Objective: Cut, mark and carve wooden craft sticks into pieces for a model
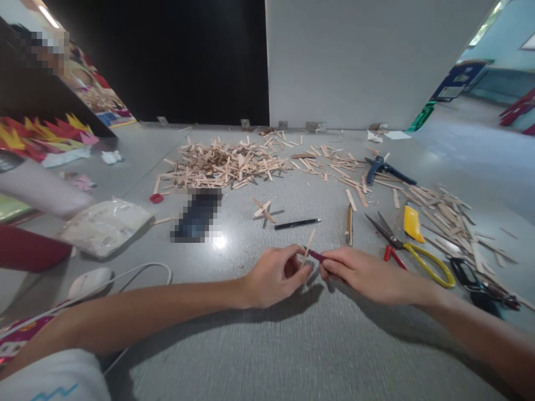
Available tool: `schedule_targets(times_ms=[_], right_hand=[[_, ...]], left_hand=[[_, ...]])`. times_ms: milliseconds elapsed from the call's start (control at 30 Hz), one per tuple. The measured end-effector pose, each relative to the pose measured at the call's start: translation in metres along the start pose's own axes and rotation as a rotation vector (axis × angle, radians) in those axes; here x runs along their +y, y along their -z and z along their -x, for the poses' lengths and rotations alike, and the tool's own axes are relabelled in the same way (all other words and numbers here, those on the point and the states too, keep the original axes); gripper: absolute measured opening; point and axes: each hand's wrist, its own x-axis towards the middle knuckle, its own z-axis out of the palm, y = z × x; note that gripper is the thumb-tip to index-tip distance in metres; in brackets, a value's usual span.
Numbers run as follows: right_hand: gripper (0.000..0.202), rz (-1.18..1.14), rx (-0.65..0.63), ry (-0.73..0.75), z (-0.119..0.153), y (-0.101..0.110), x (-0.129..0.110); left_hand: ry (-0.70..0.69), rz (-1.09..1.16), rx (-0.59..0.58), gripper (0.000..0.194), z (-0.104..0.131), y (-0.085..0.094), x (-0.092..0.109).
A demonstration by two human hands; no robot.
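Observation:
Between thumb and fingertips, my left hand (276, 277) pinches a small piece of thin wooden stick (310, 240). The lower end of this piece is blurred and partly hidden by the fingers. My right hand (361, 273) is closed around a slim dark red tool (316, 255) with a dark narrow tip, whose exact kind I cannot make out. That tip meets the stick near my left fingertips. Beyond the hands lie crossed wooden sticks (263, 210) and a black pen (297, 224).
A pile of wooden sticks (225, 164) spreads toward the upright panels. On the right are yellow-handled scissors (403, 245), a yellow object (413, 224), a blue hand tool (378, 167) and more wood strips (455, 223). A plastic packet (106, 225) and a white cable (146, 266) lie left.

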Motion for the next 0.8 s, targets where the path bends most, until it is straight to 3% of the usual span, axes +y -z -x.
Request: schedule_targets(times_ms=[133, 267, 400, 533, 700, 800], right_hand=[[0.027, 0.188, -0.028, 0.045, 0.003, 0.001, 0.003], [0.037, 0.209, -0.036, 0.049, 0.002, -0.012, 0.006], [0.042, 0.219, -0.017, 0.111, -0.002, -0.016, 0.008], [0.042, 0.295, 0.023, 0.127, -0.002, 0.008, 0.011], [0.043, 0.463, 0.289, -0.035, 0.008, 0.056, 0.01], [0.045, 0.52, 0.349, -0.017, 0.012, 0.054, 0.014]], left_hand=[[0.095, 0.39, -0.107, 0.053, -0.003, 0.002, 0.003], [0.161, 0.58, -0.204, 0.049, -0.005, 0.001, 0.001], [0.165, 0.611, -0.249, 0.042, -0.006, 0.004, 0.0], [0.196, 0.67, -0.238, 0.04, -0.006, 0.009, -0.001], [0.25, 0.798, -0.176, 0.04, -0.009, 0.008, -0.006], [0.243, 0.781, -0.159, 0.071, -0.011, 0.005, -0.006]])
